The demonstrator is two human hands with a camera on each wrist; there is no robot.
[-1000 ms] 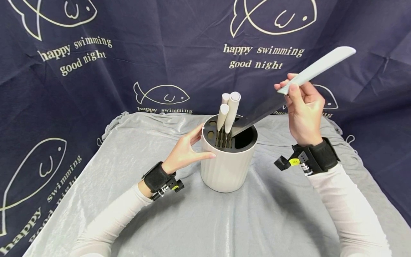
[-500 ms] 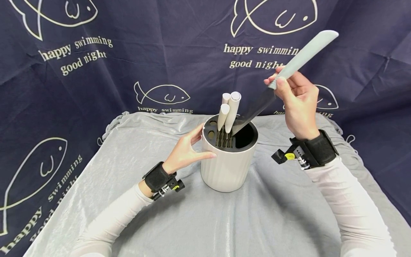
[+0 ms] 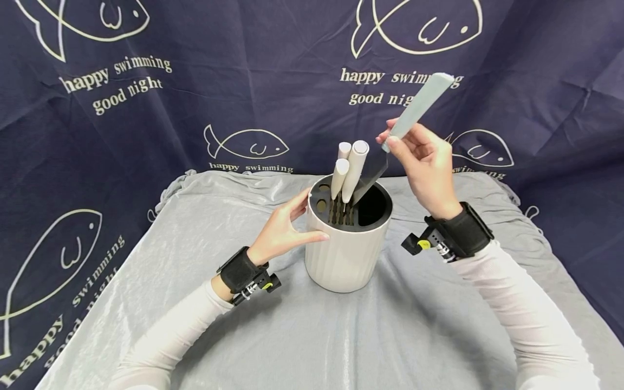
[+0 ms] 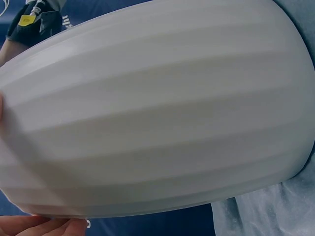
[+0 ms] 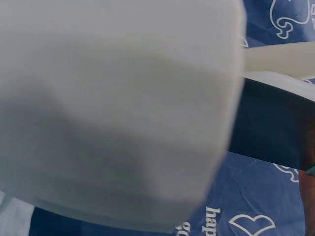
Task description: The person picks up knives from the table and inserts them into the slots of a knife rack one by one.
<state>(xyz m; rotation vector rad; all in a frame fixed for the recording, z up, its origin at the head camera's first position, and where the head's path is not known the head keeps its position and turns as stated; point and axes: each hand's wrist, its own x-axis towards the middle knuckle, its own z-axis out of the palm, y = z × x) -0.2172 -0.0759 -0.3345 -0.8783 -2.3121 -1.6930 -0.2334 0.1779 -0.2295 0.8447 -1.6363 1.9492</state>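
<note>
A white ribbed knife block (image 3: pixel 341 262) with a black slotted top stands upright on the cloth. My left hand (image 3: pixel 280 233) holds its left side near the rim, thumb across the front and fingers behind. In the left wrist view the block's wall (image 4: pixel 157 113) fills most of the picture. My right hand (image 3: pixel 431 168) pinches a knife (image 3: pixel 414 111) with a pale green handle, where handle meets blade. The knife tilts up to the right; its blade tip reaches the slots, and I cannot tell how deep. The right wrist view shows part of the dark blade (image 5: pixel 270 123).
Three white handles (image 3: pixel 356 170) stand up from the block, just left of the blade. A large dark opening (image 3: pixel 372 208) and small round holes share the top. Grey cloth (image 3: pixel 273 336) covers the table, and a navy fish-print curtain (image 3: pixel 312 81) hangs behind.
My right hand has moved left, bringing the knife nearer the block and steeper, with less blade showing above the slots. My left hand and the block have stayed in place.
</note>
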